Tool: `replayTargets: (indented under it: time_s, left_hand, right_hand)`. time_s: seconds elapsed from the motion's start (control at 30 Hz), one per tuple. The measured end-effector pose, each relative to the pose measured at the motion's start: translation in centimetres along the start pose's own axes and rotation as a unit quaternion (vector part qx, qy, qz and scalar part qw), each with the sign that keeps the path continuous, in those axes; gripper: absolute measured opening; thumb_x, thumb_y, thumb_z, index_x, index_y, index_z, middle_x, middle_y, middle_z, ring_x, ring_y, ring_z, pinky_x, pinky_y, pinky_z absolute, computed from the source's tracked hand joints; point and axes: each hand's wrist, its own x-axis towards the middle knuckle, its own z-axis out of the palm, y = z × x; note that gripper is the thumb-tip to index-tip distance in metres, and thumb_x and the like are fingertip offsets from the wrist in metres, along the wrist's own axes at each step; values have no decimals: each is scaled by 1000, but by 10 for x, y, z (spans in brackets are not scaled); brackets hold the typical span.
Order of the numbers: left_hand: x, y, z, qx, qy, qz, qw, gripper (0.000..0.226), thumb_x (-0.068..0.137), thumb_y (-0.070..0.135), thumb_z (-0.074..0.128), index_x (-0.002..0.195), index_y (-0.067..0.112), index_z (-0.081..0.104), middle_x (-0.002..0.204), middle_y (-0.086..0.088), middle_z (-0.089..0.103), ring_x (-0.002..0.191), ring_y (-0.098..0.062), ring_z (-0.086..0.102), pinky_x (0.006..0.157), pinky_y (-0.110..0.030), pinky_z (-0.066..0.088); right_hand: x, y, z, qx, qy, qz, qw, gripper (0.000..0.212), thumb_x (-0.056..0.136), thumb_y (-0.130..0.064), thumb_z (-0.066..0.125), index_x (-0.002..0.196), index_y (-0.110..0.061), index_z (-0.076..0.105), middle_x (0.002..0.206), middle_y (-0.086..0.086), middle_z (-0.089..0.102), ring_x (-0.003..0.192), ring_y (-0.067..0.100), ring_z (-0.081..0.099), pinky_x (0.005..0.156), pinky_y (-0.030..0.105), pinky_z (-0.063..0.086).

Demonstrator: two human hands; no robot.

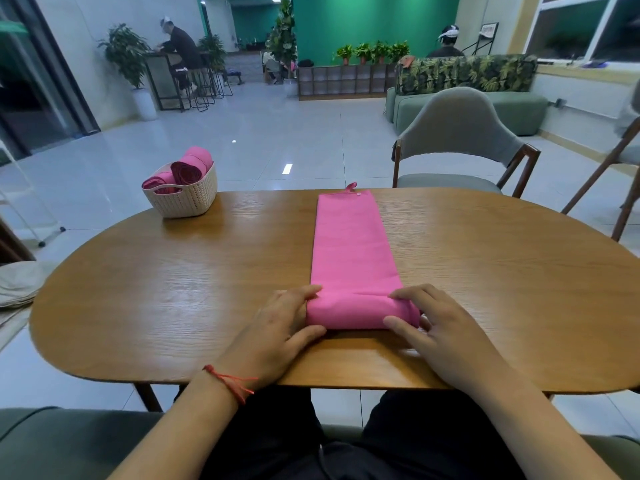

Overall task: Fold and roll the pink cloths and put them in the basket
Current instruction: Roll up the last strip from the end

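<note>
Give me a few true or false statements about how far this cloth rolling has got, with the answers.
1. The pink cloth is rolled up completely. False: only its near end is rolled; the rest lies flat on the table.
2. The left hand and right hand each grip an end of the roll. True.
3. The basket is empty. False: rolled cloths sit in it.
4. The basket stands on the table, left of the pink cloth. True.
</note>
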Motion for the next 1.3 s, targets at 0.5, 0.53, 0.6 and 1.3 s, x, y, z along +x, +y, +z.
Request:
replayTargets:
  time_s: [0.5,0.53,0.6,1.3]
  left_hand:
    - [-2,14,-9,-87,-18,-45,995,29,96,60,56,117,42,63,111,10,54,109,-2,55,98,-16,42]
    - [-2,13,-8,-71,-8,-29,997,27,98,57,56,117,39,64,113,14,54,113,-3,52,101,-18,40]
    - [-2,14,-6,-23,18,22,999,28,103,52,53,120,33,65,121,21,54,124,-4,46,109,-21,35]
    - [0,13,-8,-112,9,-49,992,33,92,40,78,119,38,60,86,-1,66,80,-13,60,76,-19,48]
  right_hand:
    - [1,-10,-6,59,-34,42,997,35,95,-67,52,96,-37,70,104,-17,62,101,6,62,91,34,47]
    - [2,-10,-6,62,-35,48,996,34,96,-66,54,95,-36,70,103,-17,63,99,6,62,90,36,48]
    - [4,-9,-5,69,-33,72,994,28,95,-64,61,97,-36,67,98,-17,66,91,5,61,87,38,50]
    - [-3,-5,4,-31,29,-23,999,50,85,-79,69,108,-35,63,106,-23,55,101,4,53,90,18,40]
